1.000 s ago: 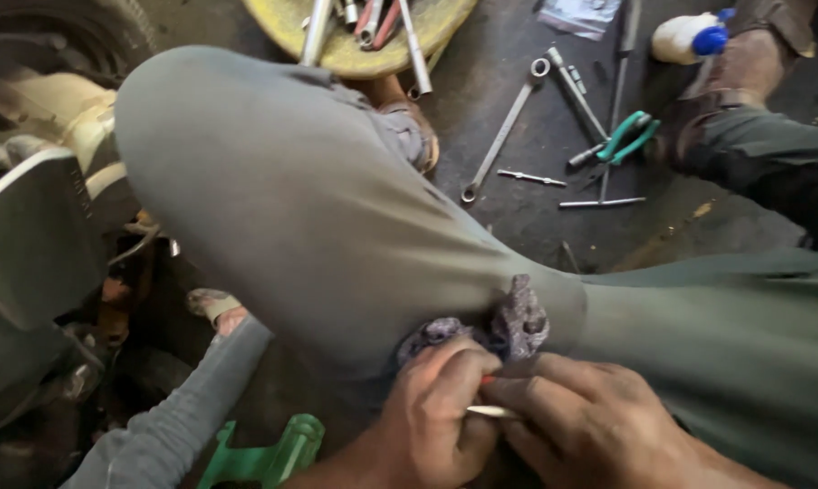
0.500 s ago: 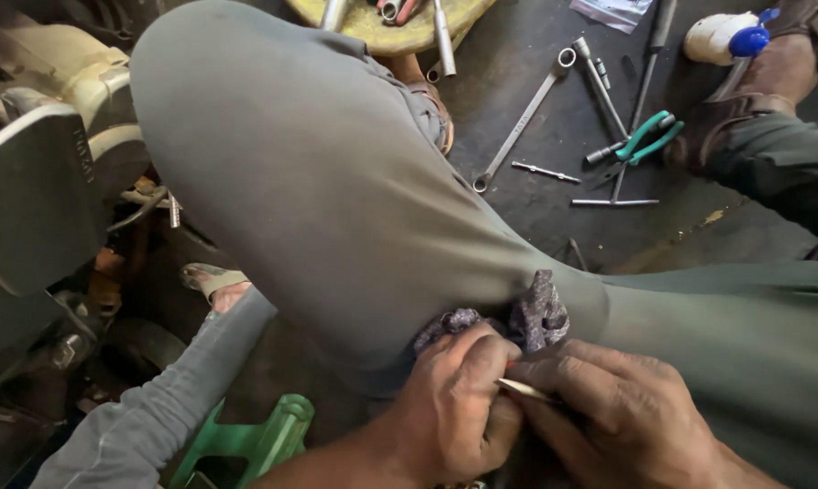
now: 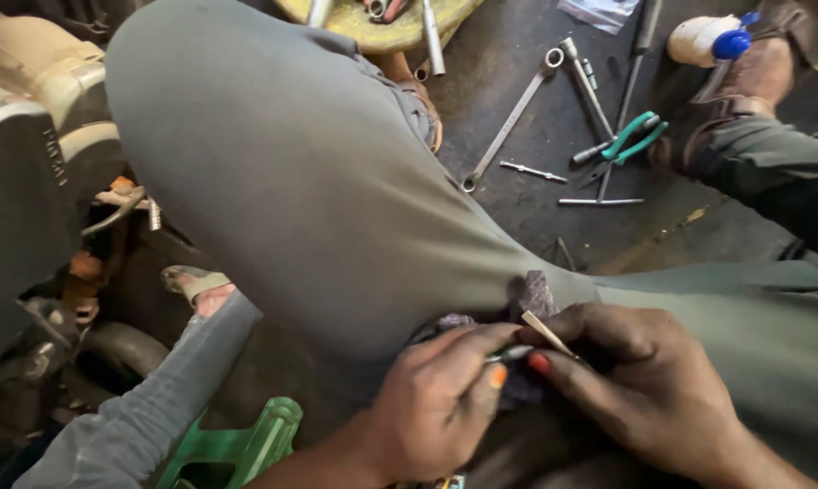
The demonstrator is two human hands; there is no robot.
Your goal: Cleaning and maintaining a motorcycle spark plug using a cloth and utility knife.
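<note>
Head view, looking down over a bent knee in grey-green trousers [image 3: 318, 181]. Left hand [image 3: 436, 407] and right hand [image 3: 635, 389] meet low in the frame, against a crumpled grey-purple rag [image 3: 534, 299] lying on the thigh. Left thumb and forefinger are pressed together, pinching a small dark metal part [image 3: 509, 353] at its near end; the part pokes out just past the fingertips toward the right hand. Right fingers are curled and closed round a thin pale sliver, stick-like [image 3: 545, 333], which slants up and left from between thumb and forefinger; its lower end sits just beside the metal part, contact unclear. On the dark floor beyond the knee: a long silver ring spanner [image 3: 514, 118], green-handled pliers [image 3: 631, 140], a white bottle with blue cap [image 3: 708, 41]. A green plastic stool [image 3: 246, 444] shows at lower left, beside machine parts [image 3: 38, 181].
</note>
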